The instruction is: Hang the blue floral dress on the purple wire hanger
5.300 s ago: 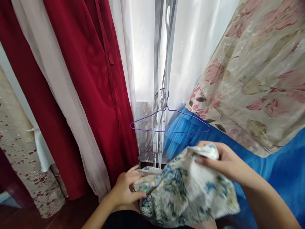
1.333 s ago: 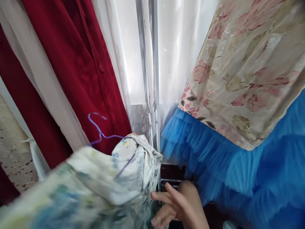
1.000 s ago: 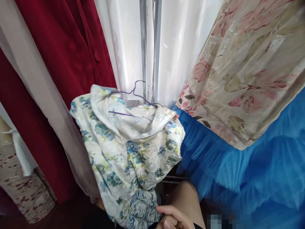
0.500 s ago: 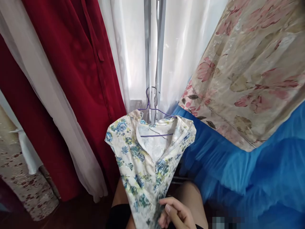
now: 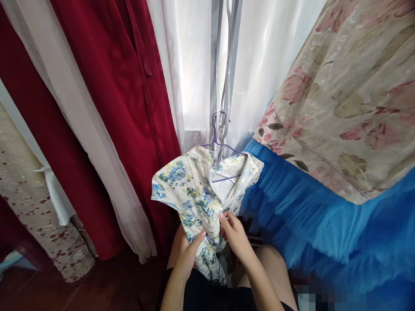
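Note:
A white dress with blue and yellow-green flowers [image 5: 194,190] hangs on a thin purple hanger [image 5: 214,129] in front of me. Its V-shaped neck hangs loose, with the hanger's lower bar showing inside. My left hand [image 5: 191,250] holds the dress's left side low down, thumb on the front and fingers hidden behind the cloth. My right hand [image 5: 231,231] pinches the front edge just below the neckline. Below my hands the cloth gathers and falls between my knees.
Grey metal uprights [image 5: 214,56] stand behind the hanger, before white curtains [image 5: 194,86]. Red cloth [image 5: 106,108] and a pale drape [image 5: 81,108] hang at left. On the right are blue tulle [image 5: 324,233] and a rose-patterned cream fabric [image 5: 340,116].
My left hand has come into view and taken hold of the dress. My right hand has moved up and gripped its front edge. The dress now turns slightly, and the view has shifted left.

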The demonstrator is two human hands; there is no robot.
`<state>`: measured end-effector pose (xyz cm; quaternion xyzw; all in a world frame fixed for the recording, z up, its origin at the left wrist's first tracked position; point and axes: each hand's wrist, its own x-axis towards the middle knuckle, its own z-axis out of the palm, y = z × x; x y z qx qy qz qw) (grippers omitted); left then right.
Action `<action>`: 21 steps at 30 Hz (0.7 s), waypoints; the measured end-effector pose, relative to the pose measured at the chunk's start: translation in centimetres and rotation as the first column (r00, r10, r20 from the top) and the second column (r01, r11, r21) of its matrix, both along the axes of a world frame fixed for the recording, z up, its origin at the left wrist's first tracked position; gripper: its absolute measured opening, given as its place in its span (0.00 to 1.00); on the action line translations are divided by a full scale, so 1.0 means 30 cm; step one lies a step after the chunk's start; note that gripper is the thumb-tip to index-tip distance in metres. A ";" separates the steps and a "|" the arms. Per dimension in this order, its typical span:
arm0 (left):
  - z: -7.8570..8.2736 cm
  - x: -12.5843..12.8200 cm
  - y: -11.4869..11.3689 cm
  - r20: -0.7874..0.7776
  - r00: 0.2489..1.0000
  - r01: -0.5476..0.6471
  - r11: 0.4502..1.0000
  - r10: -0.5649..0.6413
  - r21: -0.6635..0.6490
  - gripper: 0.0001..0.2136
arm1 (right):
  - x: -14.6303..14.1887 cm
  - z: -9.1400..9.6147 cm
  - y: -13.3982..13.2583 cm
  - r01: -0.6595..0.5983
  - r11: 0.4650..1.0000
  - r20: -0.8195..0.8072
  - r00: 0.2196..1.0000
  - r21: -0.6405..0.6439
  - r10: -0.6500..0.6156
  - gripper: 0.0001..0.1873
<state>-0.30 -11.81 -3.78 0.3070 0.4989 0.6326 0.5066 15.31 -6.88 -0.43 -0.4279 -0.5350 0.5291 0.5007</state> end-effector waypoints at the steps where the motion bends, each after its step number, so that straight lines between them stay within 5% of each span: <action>1: 0.010 0.010 -0.002 0.007 1.000 0.021 1.000 -0.021 0.010 0.28 | -0.004 0.008 0.015 -0.028 0.999 0.012 1.000 0.023 0.028 0.25; 5: 0.008 0.001 0.006 0.040 0.999 0.023 1.000 -0.024 0.007 0.23 | 0.017 0.031 0.013 -0.016 1.000 -0.045 0.999 0.014 0.017 0.25; 8: -0.033 -0.040 0.021 -0.108 0.975 -0.182 0.978 0.193 0.106 0.21 | 0.052 0.028 -0.028 0.064 0.991 -0.241 0.966 -0.113 -0.090 0.21; 11: -0.067 -0.070 0.019 -0.327 0.804 -0.407 0.861 0.496 0.306 0.19 | 0.079 0.021 -0.069 0.119 0.973 -0.362 0.913 -0.199 -0.185 0.17; 13: -0.068 -0.062 0.007 -0.412 0.724 -0.400 0.823 0.553 0.403 0.14 | 0.081 0.028 -0.092 0.122 0.975 -0.315 0.933 -0.185 -0.177 0.17; 18: -0.041 0.062 -0.010 -0.560 0.801 0.037 0.916 0.212 0.400 0.11 | 0.025 0.076 -0.142 -0.048 0.990 -0.079 0.996 -0.132 0.038 0.16; 21: -0.046 0.135 -0.008 -0.523 0.848 0.123 0.925 0.090 0.359 0.08 | -0.009 0.083 -0.162 -0.087 0.992 -0.080 0.994 -0.089 0.080 0.17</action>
